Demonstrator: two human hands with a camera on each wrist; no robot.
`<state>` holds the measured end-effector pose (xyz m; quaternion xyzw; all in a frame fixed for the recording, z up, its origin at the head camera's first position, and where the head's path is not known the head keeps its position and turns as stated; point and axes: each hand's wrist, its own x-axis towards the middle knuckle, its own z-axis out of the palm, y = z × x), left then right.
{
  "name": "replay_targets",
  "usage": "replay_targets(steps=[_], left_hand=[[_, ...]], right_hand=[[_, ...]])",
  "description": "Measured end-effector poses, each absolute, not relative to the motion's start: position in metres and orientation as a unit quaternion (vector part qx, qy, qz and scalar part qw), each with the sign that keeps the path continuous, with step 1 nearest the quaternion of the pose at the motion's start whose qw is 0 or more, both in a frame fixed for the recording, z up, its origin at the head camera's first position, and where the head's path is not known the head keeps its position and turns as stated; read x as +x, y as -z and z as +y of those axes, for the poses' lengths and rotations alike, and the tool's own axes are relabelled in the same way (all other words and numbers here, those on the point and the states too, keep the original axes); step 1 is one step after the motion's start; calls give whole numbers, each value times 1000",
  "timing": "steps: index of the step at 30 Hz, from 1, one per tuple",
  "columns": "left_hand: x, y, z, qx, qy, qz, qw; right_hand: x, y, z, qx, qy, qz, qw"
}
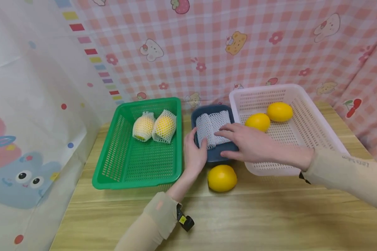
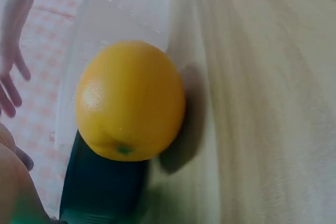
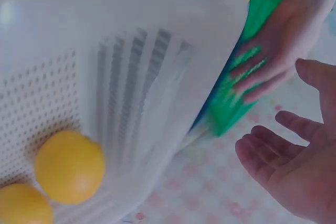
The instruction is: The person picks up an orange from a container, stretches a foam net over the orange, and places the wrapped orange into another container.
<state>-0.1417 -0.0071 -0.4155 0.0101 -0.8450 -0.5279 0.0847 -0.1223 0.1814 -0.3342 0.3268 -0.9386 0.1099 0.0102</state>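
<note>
**White nets [image 1: 213,127] dead centre, nothing gripped**

They lie in the dark blue tray [image 1: 215,155], long sides roughly front to back, right between two hands! Left hand [image 1: 195,155] at the left rim, thumb apart; right hand [image 1: 248,141] over the right side, fingers loosely spread, contact hard to call. Both look near, both unloaded. Underneath, wood-grain table [image 1: 254,216]; green basket [image 1: 144,160] left, white basket [image 1: 289,134] tight right, yellow fruit [image 1: 222,178] just in front.

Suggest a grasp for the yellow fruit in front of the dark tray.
Likely best pinched across the widest part of the yellow fruit, from above, leaning in from the near side: it's rounded with no handle, the dark tray sits just behind, and tabletop lies in front.
</note>
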Motion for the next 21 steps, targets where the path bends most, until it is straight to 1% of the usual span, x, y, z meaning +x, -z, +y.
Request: replay_targets(steps=[5, 8, 11, 16, 21], left_hand=[[-143, 425, -9, 48, 541, -838, 61], [-144, 429, -9, 61, 555, -829, 37], [-146, 432, -8, 68, 571, -818, 23], [-146, 435, -11, 82, 601, -794, 28], [-145, 437, -13, 73, 606, -792, 35]], right_hand=[[-167, 331, 171, 300, -111, -946, -48], [-190, 330, 163, 289, -92, -950, -78], [-210, 331, 154, 278, -67, -953, -100], [-235, 335, 137, 270, -32, -954, -122], [-251, 342, 126, 255, -16, -955, -148]])
